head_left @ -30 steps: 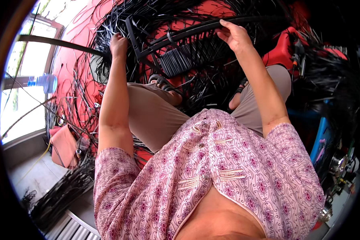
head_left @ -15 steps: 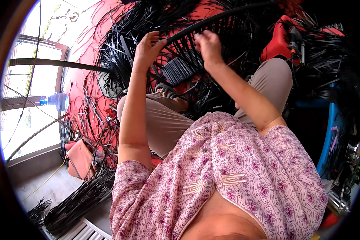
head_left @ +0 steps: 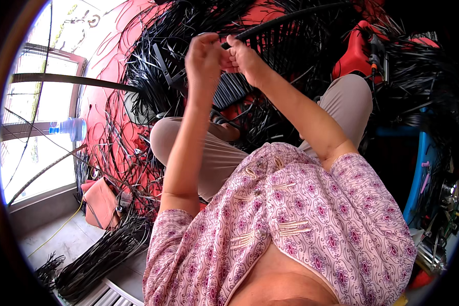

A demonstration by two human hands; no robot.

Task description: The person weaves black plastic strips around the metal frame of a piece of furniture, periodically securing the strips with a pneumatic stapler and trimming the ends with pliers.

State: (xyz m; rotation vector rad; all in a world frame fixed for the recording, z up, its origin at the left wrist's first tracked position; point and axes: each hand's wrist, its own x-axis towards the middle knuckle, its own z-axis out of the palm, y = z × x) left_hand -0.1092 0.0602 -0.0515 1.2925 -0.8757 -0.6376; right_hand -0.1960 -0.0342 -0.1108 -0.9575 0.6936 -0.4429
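Observation:
A woven piece of black plastic strips, with a thick curved black rim (head_left: pixel 290 19) along its top, stands before me. My right hand (head_left: pixel 246 60) is closed at the rim's left end, thumb and forefinger pinched on it. Right beside it is my left hand (head_left: pixel 203 57), its fingers bent toward the right one and smeared by motion; what they hold, if anything, cannot be made out. Below the hands, partly covered by my left forearm, lies a ribbed black block (head_left: pixel 231 92).
Loose black strips (head_left: pixel 153 56) heap over the red floor covering (head_left: pixel 99 84). A red container (head_left: pixel 353 53) stands by my right knee. At left are a clear water bottle (head_left: pixel 75 129), a pink bag (head_left: pixel 102 204) and a bundle of strips (head_left: pixel 99 257); a blue edge (head_left: pixel 418 173) rises at right.
My left hand has moved right and slightly up, over to the right hand. My right hand has shifted left along the rim, so the two hands are now together.

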